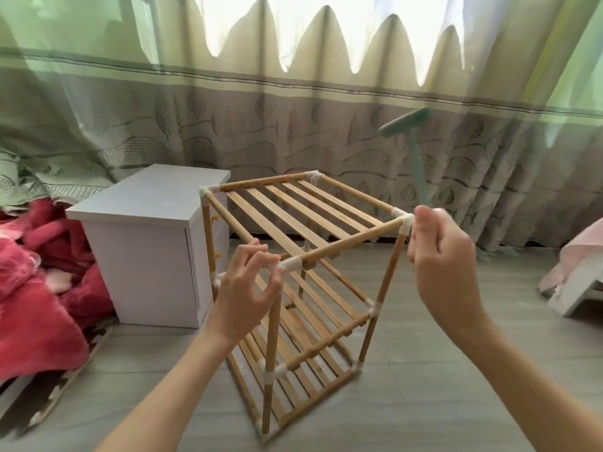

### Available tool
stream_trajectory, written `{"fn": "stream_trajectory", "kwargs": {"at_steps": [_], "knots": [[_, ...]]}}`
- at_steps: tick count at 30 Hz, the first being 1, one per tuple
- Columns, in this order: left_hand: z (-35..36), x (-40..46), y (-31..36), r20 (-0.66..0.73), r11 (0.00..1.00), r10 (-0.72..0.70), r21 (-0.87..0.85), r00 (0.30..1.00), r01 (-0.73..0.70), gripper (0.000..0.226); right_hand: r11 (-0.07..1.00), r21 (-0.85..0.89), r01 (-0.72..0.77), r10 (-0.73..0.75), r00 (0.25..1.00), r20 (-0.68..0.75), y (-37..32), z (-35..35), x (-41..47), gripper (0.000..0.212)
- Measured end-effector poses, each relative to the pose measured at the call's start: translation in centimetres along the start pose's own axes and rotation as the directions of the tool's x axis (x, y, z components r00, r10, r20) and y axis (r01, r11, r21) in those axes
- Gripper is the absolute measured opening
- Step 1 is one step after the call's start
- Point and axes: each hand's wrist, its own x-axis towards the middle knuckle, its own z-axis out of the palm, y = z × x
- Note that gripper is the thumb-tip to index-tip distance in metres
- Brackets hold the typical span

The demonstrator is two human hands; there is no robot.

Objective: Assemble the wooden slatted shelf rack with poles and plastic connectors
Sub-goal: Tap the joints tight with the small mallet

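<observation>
Three slatted tiers made up wooden shelf rack (303, 275), upright on grey floor (424, 370), just beside white cabinet (146, 256). Left hand (248, 288) at near-left top corner, fingers spread, thumb and fingertips touching white plastic connector (290, 264), grip loose, not clenched. Right hand (440, 265) at near-right top corner, fingers curled beside corner connector (405, 222); whether grip clasped it, cannot tell. Red blanket (36, 295) at left. Patterned green curtain (293, 125) behind rack.
</observation>
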Motion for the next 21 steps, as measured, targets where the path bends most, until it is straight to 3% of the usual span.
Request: {"fn": "stream_trajectory", "kwargs": {"at_steps": [1,2,3,4,6,8,9,10,11,13,16,17,18,19,21], "knots": [[0.0,-0.1,0.1,0.004,1.000,-0.008,-0.001,1.000,0.008,0.027,0.999,0.045,0.025,-0.024,0.999,-0.022,-0.1,0.1,-0.1,0.027],[0.0,-0.2,0.1,0.007,1.000,-0.011,0.000,1.000,0.011,0.027,0.994,-0.073,0.082,-0.074,0.992,0.099,0.2,0.5,-0.6,0.027],[0.0,-0.2,0.1,0.008,1.000,-0.013,-0.001,1.000,0.013,0.027,0.977,-0.203,0.067,0.000,0.949,0.316,1.0,1.1,-1.4,0.027],[0.0,-0.2,0.1,0.007,1.000,-0.015,-0.003,1.000,0.015,0.028,0.969,-0.243,0.038,0.067,0.910,0.410,1.5,1.3,-2.2,0.028],[0.0,-0.2,0.2,0.010,1.000,-0.008,-0.004,1.000,0.008,0.028,0.955,-0.295,0.034,0.093,0.908,0.408,2.3,0.5,-1.4,0.028],[-0.1,0.0,0.3,0.013,1.000,-0.013,-0.001,1.000,0.013,0.028,0.990,-0.143,0.012,0.006,0.992,0.126,1.5,0.2,-0.9,0.027],[-0.1,0.0,0.4,0.017,1.000,-0.025,-0.001,1.000,0.025,0.029,0.997,-0.076,0.002,0.005,0.996,0.084,1.4,0.4,-1.2,0.027],[0.0,-0.1,0.5,0.018,1.000,-0.030,-0.003,0.999,0.030,0.029,0.988,-0.153,0.024,0.005,0.982,0.191,1.2,0.7,-1.5,0.027],[0.0,-0.3,0.5,0.013,1.000,-0.027,-0.009,1.000,0.027,0.030,0.976,-0.216,-0.018,0.096,0.929,0.358,1.5,1.0,-2.1,0.027],[0.1,-0.3,0.5,0.005,1.000,-0.023,-0.021,1.000,0.023,0.031,0.968,-0.219,-0.123,0.200,0.906,0.374,1.9,0.8,-1.6,0.028],[0.1,-0.1,0.4,0.012,1.000,-0.015,-0.017,1.000,0.016,0.030,0.997,-0.056,-0.056,0.060,0.996,0.072,1.3,0.1,0.2,0.027],[0.1,0.0,0.5,0.012,1.000,-0.016,-0.015,1.000,0.017,0.030,0.999,-0.026,-0.029,0.031,0.995,0.100,1.0,0.4,0.0,0.028],[0.1,-0.1,0.5,0.012,1.000,-0.020,-0.016,1.000,0.020,0.030,0.991,-0.134,0.002,0.032,0.966,0.256,1.0,0.9,-0.6,0.027],[0.1,-0.2,0.5,0.006,1.000,-0.020,-0.019,1.000,0.020,0.030,0.972,-0.232,-0.044,0.142,0.892,0.429,1.0,1.3,-1.4,0.027],[0.0,-0.2,0.6,-0.003,1.000,-0.016,-0.027,1.000,0.015,0.032,0.957,-0.276,-0.094,0.211,0.877,0.431,1.4,1.1,-1.1,0.029]]}}
